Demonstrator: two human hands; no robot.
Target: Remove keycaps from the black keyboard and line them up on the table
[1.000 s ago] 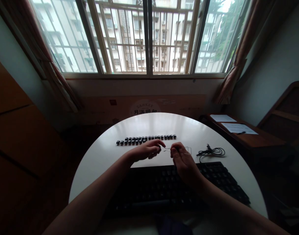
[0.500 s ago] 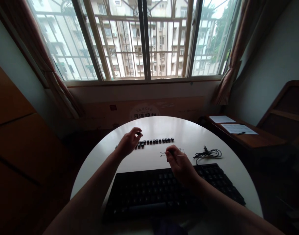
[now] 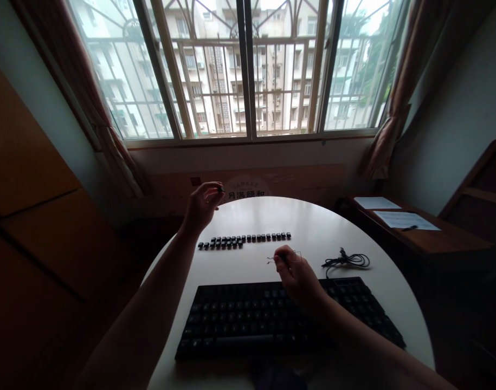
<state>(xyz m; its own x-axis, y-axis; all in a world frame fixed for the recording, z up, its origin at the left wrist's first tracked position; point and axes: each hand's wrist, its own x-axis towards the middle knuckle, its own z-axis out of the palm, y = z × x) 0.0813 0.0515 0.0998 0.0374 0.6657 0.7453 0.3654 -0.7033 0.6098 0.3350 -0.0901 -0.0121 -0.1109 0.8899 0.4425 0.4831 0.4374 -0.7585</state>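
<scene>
My left hand [image 3: 201, 206] is raised above the far left of the round white table [image 3: 321, 227], its fingertips pinched on a small black keycap [image 3: 220, 189]. My right hand [image 3: 298, 279] hovers over the black keyboard [image 3: 239, 319] and is closed on a thin wire keycap puller [image 3: 272, 260], which points left. Rows of loose black keycaps [image 3: 248, 239] lie on the table beyond the keyboard, below and right of my left hand.
The keyboard's coiled black cable [image 3: 347, 261] lies at its far right corner. A wooden side desk [image 3: 418, 230] with sheets of paper [image 3: 404, 220] stands to the right. A barred window [image 3: 248, 65] with curtains is ahead, and a wooden cabinet [image 3: 32, 227] stands on the left.
My left hand took a keycap off the puller and lifted it up and left, away from my right hand. My right hand stayed put with the puller. The view tilted up slightly.
</scene>
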